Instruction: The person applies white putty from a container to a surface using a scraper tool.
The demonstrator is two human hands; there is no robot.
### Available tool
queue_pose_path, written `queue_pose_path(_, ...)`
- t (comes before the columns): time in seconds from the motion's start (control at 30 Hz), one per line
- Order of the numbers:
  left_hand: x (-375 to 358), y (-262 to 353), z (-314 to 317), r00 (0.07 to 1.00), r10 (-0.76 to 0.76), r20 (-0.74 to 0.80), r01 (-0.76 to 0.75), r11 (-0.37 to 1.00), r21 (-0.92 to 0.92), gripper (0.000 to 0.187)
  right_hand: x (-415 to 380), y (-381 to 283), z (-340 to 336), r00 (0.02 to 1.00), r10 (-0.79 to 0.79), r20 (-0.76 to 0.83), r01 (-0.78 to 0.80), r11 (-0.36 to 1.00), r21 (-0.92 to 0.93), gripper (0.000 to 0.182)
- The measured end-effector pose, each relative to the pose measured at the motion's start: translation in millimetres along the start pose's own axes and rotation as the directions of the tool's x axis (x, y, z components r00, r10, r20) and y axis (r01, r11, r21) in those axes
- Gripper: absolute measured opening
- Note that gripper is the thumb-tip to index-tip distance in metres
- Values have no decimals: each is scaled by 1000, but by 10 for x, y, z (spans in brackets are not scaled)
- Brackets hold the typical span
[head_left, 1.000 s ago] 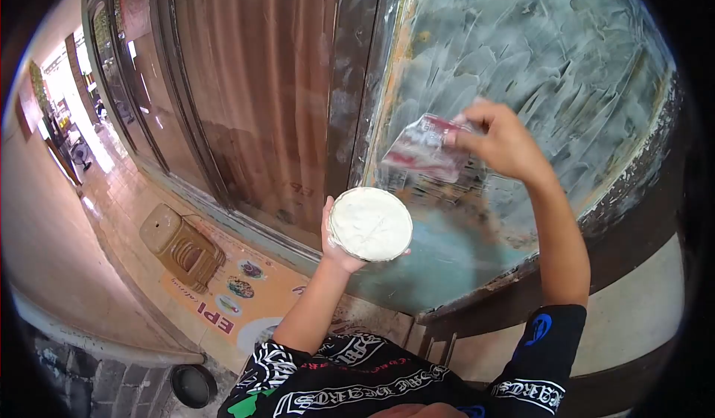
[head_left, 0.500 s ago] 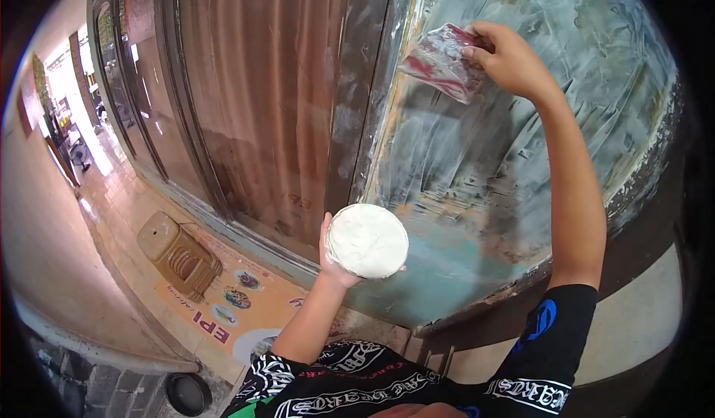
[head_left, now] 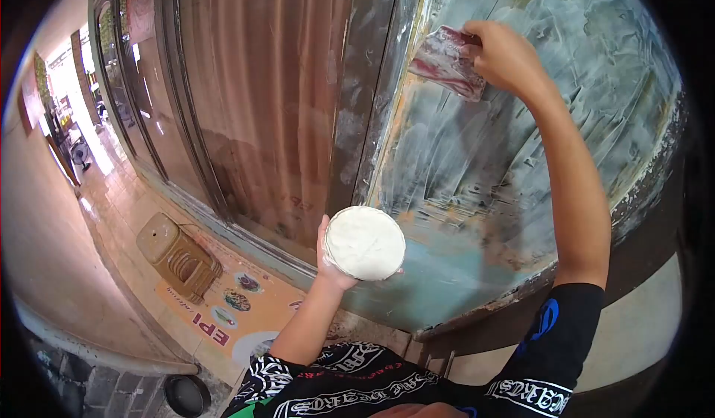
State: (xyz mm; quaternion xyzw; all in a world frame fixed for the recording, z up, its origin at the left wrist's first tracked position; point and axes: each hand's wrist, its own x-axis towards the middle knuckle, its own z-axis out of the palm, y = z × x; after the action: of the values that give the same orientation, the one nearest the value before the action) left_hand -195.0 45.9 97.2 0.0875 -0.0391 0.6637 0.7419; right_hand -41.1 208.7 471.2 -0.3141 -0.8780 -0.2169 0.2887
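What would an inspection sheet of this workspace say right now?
Surface: upright panel coated in uneven pale smears, its lower part plainer green; edges look rough and flaking.
Job's things: round container filled with white paste; red scraper smeared white.
Clutter: brown stool near an orange banner on the floor; dark round pan at lower left.
Grips: left hand holds the container; right hand holds the scraper at the panel, contact unclear.
Cables: none identifiable.
Surroundings: curtained glass beside the panel; fan in the distance.

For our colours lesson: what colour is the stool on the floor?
The stool is brown, seen best in the head view.
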Motion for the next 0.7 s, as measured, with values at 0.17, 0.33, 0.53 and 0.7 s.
queue_pose_path(0.17, 8, 48, 9, 1000, 6, 20, -7, 1000, 30, 83, 133, 278, -317, 989, 9, -147, 4, 996, 93, 28)
queue_pose_path(0.33, 2, 49, 10, 999, 4, 37, -6, 999, 52, 83, -235, -141, 26, 997, -61, -36, 53, 980, -192, 28)
queue_pose_path(0.53, -60, 48, 28, 996, -10, 90, 3, 997, 79, 82, 134, 337, -388, 950, 1, -311, 22, 997, 72, 29)
queue_pose_path(0.7, -73, 65, 144, 997, -6, 77, 3, 999, 38, 86, -301, -150, 9, 997, -78, 0, 77, 989, -128, 27)
